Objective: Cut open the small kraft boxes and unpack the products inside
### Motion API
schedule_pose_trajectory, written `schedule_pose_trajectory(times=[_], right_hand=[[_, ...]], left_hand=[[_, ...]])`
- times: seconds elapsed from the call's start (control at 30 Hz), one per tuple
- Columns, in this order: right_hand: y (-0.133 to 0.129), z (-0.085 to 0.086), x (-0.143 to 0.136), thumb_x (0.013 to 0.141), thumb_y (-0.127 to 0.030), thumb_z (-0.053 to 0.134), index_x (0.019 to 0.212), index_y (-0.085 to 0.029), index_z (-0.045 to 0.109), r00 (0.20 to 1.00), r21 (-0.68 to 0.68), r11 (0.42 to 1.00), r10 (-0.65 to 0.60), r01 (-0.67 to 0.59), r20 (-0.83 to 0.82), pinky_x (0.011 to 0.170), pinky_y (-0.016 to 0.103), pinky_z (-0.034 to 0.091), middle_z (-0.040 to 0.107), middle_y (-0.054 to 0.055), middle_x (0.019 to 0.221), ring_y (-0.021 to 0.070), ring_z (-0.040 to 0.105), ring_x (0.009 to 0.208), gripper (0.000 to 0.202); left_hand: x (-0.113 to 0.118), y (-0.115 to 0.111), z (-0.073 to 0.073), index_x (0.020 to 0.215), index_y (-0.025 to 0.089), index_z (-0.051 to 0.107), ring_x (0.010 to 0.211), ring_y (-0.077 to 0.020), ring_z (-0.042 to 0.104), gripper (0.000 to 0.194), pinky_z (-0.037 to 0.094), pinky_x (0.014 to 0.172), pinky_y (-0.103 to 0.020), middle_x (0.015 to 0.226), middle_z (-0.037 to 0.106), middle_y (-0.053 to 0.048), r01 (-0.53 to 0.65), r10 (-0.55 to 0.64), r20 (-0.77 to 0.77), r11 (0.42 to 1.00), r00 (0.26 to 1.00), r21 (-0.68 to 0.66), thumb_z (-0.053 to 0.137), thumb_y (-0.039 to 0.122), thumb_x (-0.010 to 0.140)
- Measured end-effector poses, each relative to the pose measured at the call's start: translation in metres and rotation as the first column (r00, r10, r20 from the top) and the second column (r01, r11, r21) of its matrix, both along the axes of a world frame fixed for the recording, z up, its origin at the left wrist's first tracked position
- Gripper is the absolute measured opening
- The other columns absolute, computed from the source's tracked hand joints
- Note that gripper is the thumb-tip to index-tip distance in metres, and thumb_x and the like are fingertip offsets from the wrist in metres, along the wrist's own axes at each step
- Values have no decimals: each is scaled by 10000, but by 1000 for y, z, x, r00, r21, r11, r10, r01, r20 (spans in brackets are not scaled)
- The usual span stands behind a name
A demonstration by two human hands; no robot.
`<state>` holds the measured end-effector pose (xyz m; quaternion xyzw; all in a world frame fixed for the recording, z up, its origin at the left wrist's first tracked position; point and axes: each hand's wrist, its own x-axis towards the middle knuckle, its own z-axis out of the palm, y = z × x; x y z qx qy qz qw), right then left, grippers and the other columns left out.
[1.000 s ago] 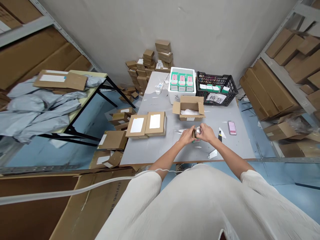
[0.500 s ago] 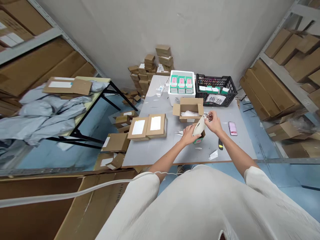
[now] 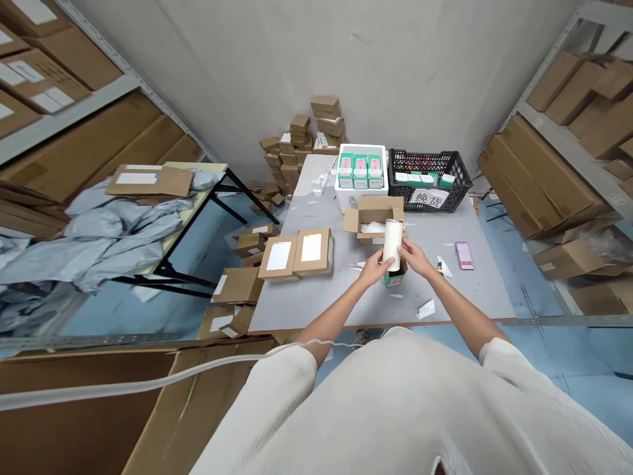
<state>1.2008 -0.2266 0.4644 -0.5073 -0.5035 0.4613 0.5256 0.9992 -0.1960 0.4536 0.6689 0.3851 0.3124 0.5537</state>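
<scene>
Cream tumbler [image 3: 393,239], upright at three o'clock of the view's centre, is held at eight o'clock on its wall by the left hand [image 3: 374,269], with a green box [image 3: 394,281] at six and the right hand's [image 3: 416,258] fingertips against it at four, their grip impossible to tell. It looks stiff, moderately light and perhaps slippery; opposed holds low on the straight wall, clear of the shiny rim [image 3: 394,221], should suit best.

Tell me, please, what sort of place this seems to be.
Probably a warehouse packing area: metal shelving holds cardboard cartons, white-labelled boxes sit on the work table, and grey bags lie heaped at the left.
</scene>
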Motion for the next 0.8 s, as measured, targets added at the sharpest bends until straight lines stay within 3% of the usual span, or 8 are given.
schedule_pose_trajectory(times=[0.1,0.27,0.4,0.53,0.63,0.8], right_hand=[[-3,2,-4,875,-708,754,1497,-235,658,999,-1,1000,27,-27,-47,974,502,659,790,122,1264,322,748,1136,787],[-1,5,-3,761,-672,881,1364,-220,732,995,-36,996,-84,82,-50,937,493,668,804,121,1185,313,759,1053,768],[-2,2,2,738,-685,882,1254,-201,776,987,-48,986,-158,157,-25,956,503,656,801,100,1092,297,754,1001,716],[-3,-1,4,721,-687,894,1153,-206,768,985,-60,983,-172,173,19,964,498,651,788,82,1009,280,747,966,658],[-4,-3,0,732,-713,879,1107,-242,707,990,-78,987,-143,141,-18,907,471,670,780,75,1000,268,747,978,627],[-3,-2,-6,722,-698,887,1099,-279,609,985,-123,989,-98,81,-139,815,444,686,752,36,944,252,747,930,629]], left_hand=[[0,1,0,1550,218,601,1267,-316,658,656,566,1015,-412,1364,708,-135,-26,29,-29,995,999,96,688,560,997],[0,2,5,1589,229,576,1257,-328,618,670,519,1111,-486,1349,642,-155,-94,133,-148,965,980,245,663,560,1013],[1,-2,14,1633,254,513,1266,-315,631,623,521,1105,-461,1426,662,-145,-69,89,-85,975,992,210,560,535,1079],[2,-4,18,1593,232,535,1246,-324,667,674,557,1050,-451,1419,693,-133,-58,62,-40,994,997,95,687,535,1010],[3,-3,13,1538,209,589,1187,-317,689,742,588,1007,-442,1391,674,-148,-87,88,-23,996,996,37,792,571,924],[3,2,3,1515,224,627,1196,-307,657,748,606,985,-440,1355,613,-155,-140,146,-61,985,987,101,790,628,907]])
